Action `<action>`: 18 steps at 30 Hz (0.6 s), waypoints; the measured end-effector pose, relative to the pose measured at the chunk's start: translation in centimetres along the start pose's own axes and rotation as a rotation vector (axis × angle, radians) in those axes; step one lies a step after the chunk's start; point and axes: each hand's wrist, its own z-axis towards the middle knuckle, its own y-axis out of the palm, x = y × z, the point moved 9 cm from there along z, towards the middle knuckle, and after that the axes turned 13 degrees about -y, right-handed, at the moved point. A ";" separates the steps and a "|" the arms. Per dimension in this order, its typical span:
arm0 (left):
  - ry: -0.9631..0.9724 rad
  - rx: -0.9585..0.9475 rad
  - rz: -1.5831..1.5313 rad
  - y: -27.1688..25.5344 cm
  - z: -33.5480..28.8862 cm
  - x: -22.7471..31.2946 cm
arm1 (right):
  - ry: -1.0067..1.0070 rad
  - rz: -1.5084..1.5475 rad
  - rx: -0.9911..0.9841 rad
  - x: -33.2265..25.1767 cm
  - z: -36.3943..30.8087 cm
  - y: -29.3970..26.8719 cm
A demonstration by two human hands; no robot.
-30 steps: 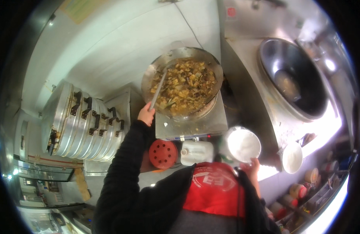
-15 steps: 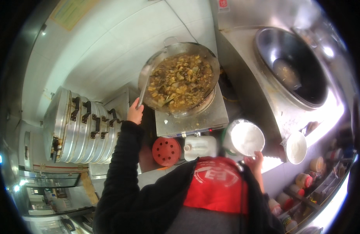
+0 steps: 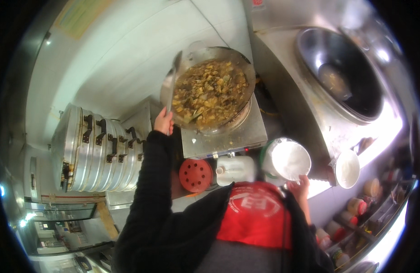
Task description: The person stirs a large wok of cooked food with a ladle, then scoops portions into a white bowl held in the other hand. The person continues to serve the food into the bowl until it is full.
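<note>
My left hand is closed around the handle of a long-handled metal spatula. Its narrow, dark head is raised at the left rim of a large wok, seen edge-on. A chunky yellow-brown stew with dark pieces fills much of the wok, which rests on a steel stove. At lower right, my right hand grips the near rim of a round white bowl with thin clear plastic about its edge. The bowl's inside is washed out by light. Part of something green shows behind it.
Tall stacked metal steamers with black handles stand at left. A red lid with holes and a white plastic jug sit before the stove. Rightward are a big black wok, another white bowl and shelved jars.
My left hand has lifted the spatula up and slightly right, so its head now shows above the wok's left rim. My right hand stays at the white bowl.
</note>
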 end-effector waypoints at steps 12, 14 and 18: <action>0.117 -0.168 0.423 11.3 -4.4 2.0 | -0.003 0.008 -0.011 0.2 0.4 0.3; 0.271 -0.117 0.650 10.0 -6.9 1.7 | -0.008 -0.026 0.014 0.1 0.5 0.5; 0.378 -0.096 0.802 4.3 -11.2 1.6 | 0.009 -0.077 -0.049 0.2 0.5 2.3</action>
